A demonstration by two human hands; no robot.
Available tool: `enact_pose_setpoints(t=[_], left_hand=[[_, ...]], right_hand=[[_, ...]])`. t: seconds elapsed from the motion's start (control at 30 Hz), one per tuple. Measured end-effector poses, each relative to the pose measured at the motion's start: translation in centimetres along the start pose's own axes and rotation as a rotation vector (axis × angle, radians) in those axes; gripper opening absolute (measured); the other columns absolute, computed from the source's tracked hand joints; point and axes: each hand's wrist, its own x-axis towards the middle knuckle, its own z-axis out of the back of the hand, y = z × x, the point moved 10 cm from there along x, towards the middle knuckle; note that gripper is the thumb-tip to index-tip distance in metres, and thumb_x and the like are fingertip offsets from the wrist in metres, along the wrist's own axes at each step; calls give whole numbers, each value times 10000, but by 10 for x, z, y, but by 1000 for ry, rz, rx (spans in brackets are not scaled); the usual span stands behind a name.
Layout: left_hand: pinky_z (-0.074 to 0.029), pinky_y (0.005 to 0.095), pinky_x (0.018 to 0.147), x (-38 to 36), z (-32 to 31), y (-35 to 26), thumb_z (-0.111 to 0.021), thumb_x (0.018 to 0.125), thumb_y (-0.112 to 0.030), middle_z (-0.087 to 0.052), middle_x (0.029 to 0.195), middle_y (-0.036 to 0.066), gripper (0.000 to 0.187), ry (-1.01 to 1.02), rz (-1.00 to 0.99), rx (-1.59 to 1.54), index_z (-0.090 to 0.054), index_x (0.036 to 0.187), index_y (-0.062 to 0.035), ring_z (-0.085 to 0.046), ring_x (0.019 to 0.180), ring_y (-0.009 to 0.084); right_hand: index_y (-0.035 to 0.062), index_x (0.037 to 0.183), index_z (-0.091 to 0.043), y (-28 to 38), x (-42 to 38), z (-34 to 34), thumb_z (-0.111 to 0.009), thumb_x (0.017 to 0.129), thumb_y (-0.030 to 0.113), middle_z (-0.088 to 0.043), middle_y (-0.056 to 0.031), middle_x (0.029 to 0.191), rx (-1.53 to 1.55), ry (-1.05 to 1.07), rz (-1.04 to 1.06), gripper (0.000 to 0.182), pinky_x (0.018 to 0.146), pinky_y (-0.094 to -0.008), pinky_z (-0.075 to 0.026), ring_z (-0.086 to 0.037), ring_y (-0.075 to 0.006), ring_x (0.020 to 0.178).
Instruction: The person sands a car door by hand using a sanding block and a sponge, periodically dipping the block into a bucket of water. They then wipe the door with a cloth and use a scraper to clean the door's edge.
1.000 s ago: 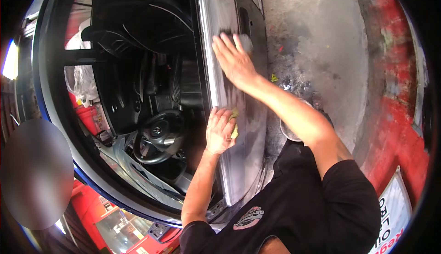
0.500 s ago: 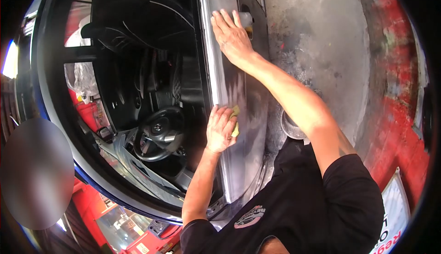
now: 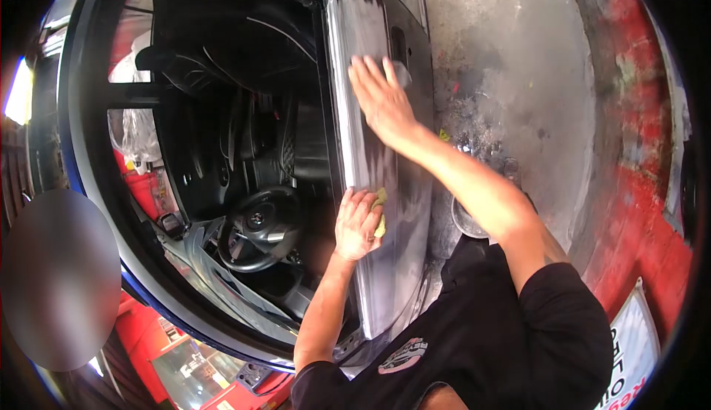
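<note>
My left hand point(image 3: 358, 225) is closed around a crumpled yellow cloth point(image 3: 381, 214), its fingers resting on the upper edge of a car door point(image 3: 407, 262). Farther along the same door, my right hand point(image 3: 381, 102) lies flat with fingers stretched out. A small pale grey sheet point(image 3: 402, 74) sticks out beside its fingers and is mostly covered by the hand. Streaky whitish and grey patches mark the door's surface, and a dark handle recess point(image 3: 399, 42) lies just beyond the right fingertips.
Through the door's window opening, a steering wheel point(image 3: 258, 228) and dark seats show. A round bucket point(image 3: 468, 217) stands on the stained concrete floor point(image 3: 511, 77), partly behind my right arm. Red paint covers the wall point(image 3: 629, 188). A white printed sign point(image 3: 635, 328) is at lower right.
My right hand has slid along the door toward me, and the pale grey sheet has moved with it. My left hand keeps nearly the same place on the door, holding the cloth.
</note>
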Motion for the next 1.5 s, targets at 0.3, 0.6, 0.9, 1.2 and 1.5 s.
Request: enact_pose_setpoints(t=[0.3,0.6,0.9,1.2,1.5], left_hand=[[-402,599,1211,-3,1,-2,-718,720,-274,-669,1303,160,474,18,14,15,-700,1126,-31,-624,1268,384],[-399,596,1222,0,1,-2,-762,660,-242,-669,1322,158,529,17,25,5,-703,1144,-38,-620,1282,381],[-400,591,1229,4,3,0,-804,598,-188,-657,1352,157,606,53,36,22,-706,1179,-46,-610,1301,377],[-302,683,1257,17,-16,1,-773,753,-153,-550,1548,210,586,147,120,241,-680,1316,-18,-403,1548,476],[-233,717,1263,306,28,91,-963,617,-271,-518,1532,134,802,-10,-15,616,-654,1343,-129,-372,1549,460]], right_hand=[[-89,1515,-508,-50,99,-1,-586,943,24,-456,-256,1634,-118,37,-29,588,1300,-606,-262,-440,-409,1526],[-87,1489,-530,-70,130,-2,-588,935,26,-503,-243,1595,-216,40,10,568,1292,-580,-288,-464,-391,1501],[-83,1546,-476,-45,80,-16,-631,904,22,-454,-265,1640,-149,43,49,669,1308,-607,-248,-446,-416,1527],[29,1512,-554,-126,54,35,-571,879,-94,-542,-141,1595,127,106,40,645,1286,-587,-294,-453,-370,1527],[-3,1437,-636,-361,-452,170,-471,839,-68,-667,-243,1440,216,508,-730,625,1128,-458,-507,-634,-415,1342]])
